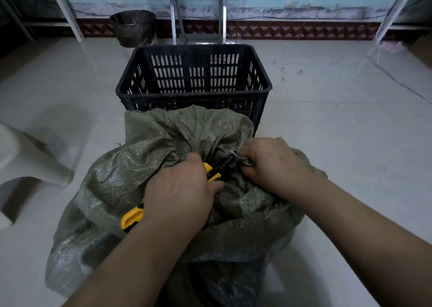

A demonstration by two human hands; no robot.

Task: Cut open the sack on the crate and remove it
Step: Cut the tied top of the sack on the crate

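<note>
The green woven sack fills the lower centre of the frame, under both my hands. My right hand is clenched round its bunched, tied neck. My left hand grips a yellow-and-black utility knife — its front end points at that neck, just beside my right fingers. The black crate stands just behind the sack — a dark bin sits upper left.

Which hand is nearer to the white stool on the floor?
Left. The left hand, gripping the yellow knife on the sack, is on the side of the white stool; the right hand pinches the sack farther right.
</note>
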